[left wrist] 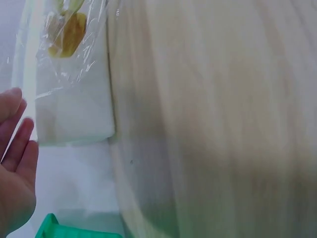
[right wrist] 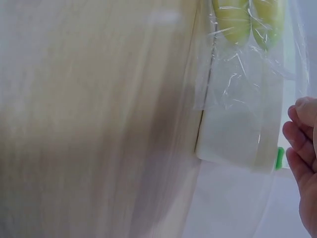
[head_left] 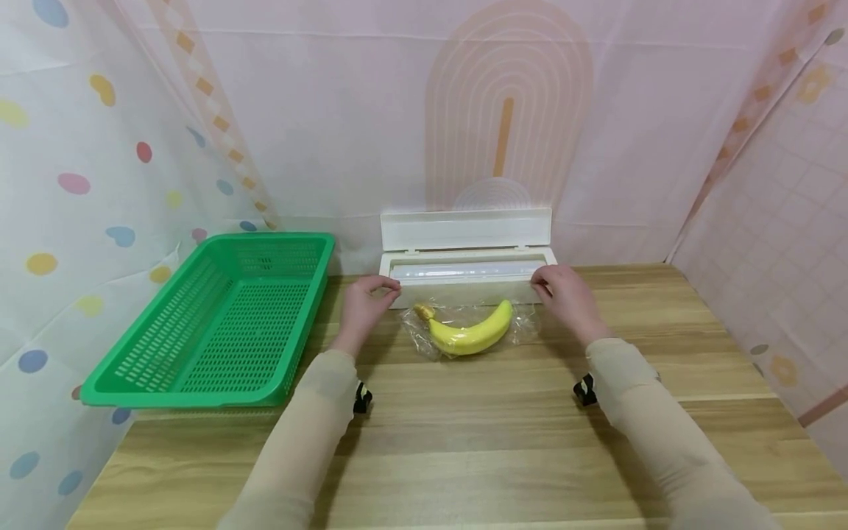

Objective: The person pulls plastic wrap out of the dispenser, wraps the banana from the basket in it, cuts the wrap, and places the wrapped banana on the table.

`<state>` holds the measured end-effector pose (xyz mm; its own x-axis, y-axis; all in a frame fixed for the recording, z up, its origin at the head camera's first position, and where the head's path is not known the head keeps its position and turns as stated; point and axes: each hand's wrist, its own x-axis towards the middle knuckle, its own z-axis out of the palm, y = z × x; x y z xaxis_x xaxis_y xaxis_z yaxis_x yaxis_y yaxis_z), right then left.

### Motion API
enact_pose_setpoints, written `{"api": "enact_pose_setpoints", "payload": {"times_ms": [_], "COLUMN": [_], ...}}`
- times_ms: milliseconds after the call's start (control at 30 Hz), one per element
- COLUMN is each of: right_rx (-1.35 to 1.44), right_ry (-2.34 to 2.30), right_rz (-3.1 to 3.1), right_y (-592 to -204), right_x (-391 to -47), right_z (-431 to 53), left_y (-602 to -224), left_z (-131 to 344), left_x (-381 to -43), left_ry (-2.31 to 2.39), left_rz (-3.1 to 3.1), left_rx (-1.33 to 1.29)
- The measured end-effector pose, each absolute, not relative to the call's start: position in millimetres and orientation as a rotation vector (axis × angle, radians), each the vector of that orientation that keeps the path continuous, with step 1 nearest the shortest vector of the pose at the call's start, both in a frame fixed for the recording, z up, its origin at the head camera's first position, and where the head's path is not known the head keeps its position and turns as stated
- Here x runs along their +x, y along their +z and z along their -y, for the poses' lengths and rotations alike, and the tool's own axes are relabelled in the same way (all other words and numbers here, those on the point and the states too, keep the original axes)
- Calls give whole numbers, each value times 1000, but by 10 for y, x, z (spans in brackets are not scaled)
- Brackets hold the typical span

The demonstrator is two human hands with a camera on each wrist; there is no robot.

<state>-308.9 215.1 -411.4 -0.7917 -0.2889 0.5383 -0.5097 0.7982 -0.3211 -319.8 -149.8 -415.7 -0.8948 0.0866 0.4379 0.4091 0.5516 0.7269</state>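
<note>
A white cling film dispenser box stands near the back of the table, its lid raised and a film roll showing inside. Clear cling film hangs at the front of the box, around a yellow banana with a golden-brown stem end. At the box's left front corner, my left hand pinches the film's edge between thumb and forefinger. My right hand pinches the opposite edge at the right corner. Both wrist views show the film's crinkled edge close to the fingertips.
To the left stands a green plastic basket with slotted walls, reaching over the table's left edge. Patterned cloth hangs behind the wooden table and along both sides. A small green part shows at the box's right end.
</note>
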Motion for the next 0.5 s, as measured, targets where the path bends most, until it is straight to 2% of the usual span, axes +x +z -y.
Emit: {"api": "enact_pose_setpoints", "payload": {"times_ms": [233, 500], "right_rx": [641, 789], "right_ry": [675, 672], "right_rz": [2505, 2449], "right_y": [-4110, -4183], "right_x": [-3055, -3038], "right_z": [-2205, -2282], "left_y": [-4069, -4102], "left_z": [1589, 1692], "left_x": [-3116, -3095], "left_ry": [-1428, -1305], "left_rz": [2476, 2597], "left_rx": [-453, -614]}}
